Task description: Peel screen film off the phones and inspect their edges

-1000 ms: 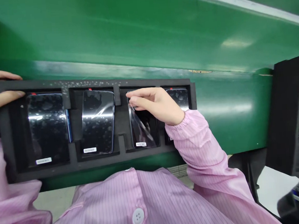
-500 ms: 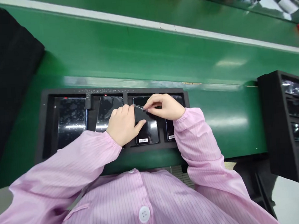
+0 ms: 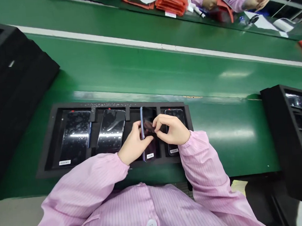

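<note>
A black foam tray (image 3: 46,149) holds several dark-screened phones in its compartments. My left hand (image 3: 134,145) grips the left edge of the third phone (image 3: 150,146), which is tilted on its side in its slot. At that phone's right side, my right hand (image 3: 171,128) has thumb and index finger pinched together over the screen; what they hold, if anything, is too small to tell. The fourth phone (image 3: 173,147) lies partly under my right hand. To the left lie the second phone (image 3: 111,128) and the first phone (image 3: 75,136), both with screens up.
Black foam stacks stand at left (image 3: 16,92) and right (image 3: 280,130), the right one holding phones. Beyond the white strip (image 3: 145,45) are orange trays (image 3: 171,1) and a co-worker's hands (image 3: 211,0).
The third phone, flat before, is now tilted up with my left hand on its edge. My right thumb and finger have closed, and the clear film seen between my hands no longer shows.
</note>
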`<state>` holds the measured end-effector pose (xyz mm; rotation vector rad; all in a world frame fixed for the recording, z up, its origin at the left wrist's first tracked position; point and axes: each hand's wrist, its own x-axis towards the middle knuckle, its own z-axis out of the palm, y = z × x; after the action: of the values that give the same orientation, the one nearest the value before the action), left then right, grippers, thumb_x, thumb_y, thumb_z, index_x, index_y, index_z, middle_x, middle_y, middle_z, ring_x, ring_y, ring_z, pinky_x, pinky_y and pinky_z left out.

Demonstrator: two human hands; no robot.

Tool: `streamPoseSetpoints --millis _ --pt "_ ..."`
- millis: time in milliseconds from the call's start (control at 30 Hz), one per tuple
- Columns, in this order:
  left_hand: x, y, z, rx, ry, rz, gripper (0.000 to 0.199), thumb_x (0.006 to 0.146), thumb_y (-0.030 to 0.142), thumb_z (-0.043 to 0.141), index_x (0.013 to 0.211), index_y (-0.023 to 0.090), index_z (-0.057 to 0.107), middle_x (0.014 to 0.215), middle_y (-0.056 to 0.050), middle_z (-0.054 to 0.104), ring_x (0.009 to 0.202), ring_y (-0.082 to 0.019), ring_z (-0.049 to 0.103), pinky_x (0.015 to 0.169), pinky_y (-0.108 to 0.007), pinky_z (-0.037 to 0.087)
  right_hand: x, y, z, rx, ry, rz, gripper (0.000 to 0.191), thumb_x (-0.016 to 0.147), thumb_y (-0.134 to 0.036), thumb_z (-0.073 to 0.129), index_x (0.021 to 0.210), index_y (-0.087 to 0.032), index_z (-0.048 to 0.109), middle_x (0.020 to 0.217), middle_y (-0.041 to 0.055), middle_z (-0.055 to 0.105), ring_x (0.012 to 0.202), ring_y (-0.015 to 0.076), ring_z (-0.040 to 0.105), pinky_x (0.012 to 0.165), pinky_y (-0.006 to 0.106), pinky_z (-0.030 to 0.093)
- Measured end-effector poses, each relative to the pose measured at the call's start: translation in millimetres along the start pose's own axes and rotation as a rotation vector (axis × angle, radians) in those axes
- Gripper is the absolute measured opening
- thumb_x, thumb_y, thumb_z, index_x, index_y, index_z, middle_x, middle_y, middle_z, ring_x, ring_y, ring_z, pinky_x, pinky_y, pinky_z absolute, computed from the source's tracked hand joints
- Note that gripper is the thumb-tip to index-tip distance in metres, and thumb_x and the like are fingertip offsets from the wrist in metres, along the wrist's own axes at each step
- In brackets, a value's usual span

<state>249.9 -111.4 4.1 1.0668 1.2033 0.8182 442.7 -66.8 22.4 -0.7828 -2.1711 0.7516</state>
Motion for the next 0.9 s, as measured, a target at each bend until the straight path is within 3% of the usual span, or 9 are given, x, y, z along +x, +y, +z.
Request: streamPoseSetpoints --millis 100,200,333,467,600,900 --pt "-7 4 -2.7 -0.239 -0.060 -0.051 0.052 0.082 0.026 0.072 0.127 0.019 0.049 0.102 -0.005 0.073 0.098 -0.023 0.071 0.091 -0.037 0.056 1 -12 1 -0.175 0.121 -0.142 0.013 0.080 -0.008 0.061 0.077 -0.020 0.057 0.095 0.0072 0.073 0.086 0.0181 0.071 0.075 0.031 0.058" --pt "-12 8 -9.2 -0.398 -0.077 -0.008 0.049 0.077 0.026 0.083 0.121 0.018 0.061 0.106 -0.005 0.076 0.099 -0.022 0.072 0.091 -0.033 0.057 1 -25 7 -0.399 0.242 -0.377 0.015 0.083 -0.010 0.065 0.076 -0.021 0.057 0.107 0.0073 0.076 0.104 0.0206 0.074 0.093 0.037 0.058" --pt "-17 9 -13.9 -0.475 -0.178 0.051 0.029 0.082 0.027 0.085 0.107 0.019 0.072 0.109 -0.004 0.078 0.100 -0.019 0.073 0.096 -0.028 0.056 -4 -33 17 -0.528 0.373 -0.564 0.022 0.081 -0.005 0.069 0.071 -0.022 0.059 0.107 0.0013 0.075 0.116 0.0151 0.072 0.125 0.033 0.038" --pt "-20 6 -13.8 -0.527 -0.300 0.047 0.028 0.088 0.029 0.082 0.115 0.024 0.074 0.107 -0.002 0.080 0.091 -0.014 0.075 0.085 -0.020 0.059 -8 -32 22 -0.554 0.522 -0.564 0.023 0.079 -0.004 0.067 0.066 -0.022 0.061 0.108 -0.0020 0.073 0.116 0.0142 0.072 0.130 0.035 0.031" --pt "-20 8 -14.1 -0.525 -0.323 0.038 0.028 0.089 0.028 0.082 0.116 0.026 0.076 0.106 -0.001 0.081 0.088 -0.010 0.075 0.083 -0.016 0.059 -7 -33 25 -0.607 0.611 -0.503 0.024 0.075 -0.003 0.063 0.064 -0.023 0.056 0.109 -0.0050 0.070 0.115 0.0124 0.072 0.131 0.034 0.030" --pt "-22 13 -16.0 -0.475 -0.353 -0.029 0.029 0.089 0.030 0.083 0.117 0.029 0.077 0.107 0.000 0.082 0.091 -0.012 0.077 0.082 -0.014 0.060 -4 -34 23 -0.608 0.658 -0.445 0.022 0.069 -0.002 0.054 0.065 -0.023 0.048 0.106 -0.0049 0.068 0.103 0.0139 0.075 0.128 0.037 0.030"
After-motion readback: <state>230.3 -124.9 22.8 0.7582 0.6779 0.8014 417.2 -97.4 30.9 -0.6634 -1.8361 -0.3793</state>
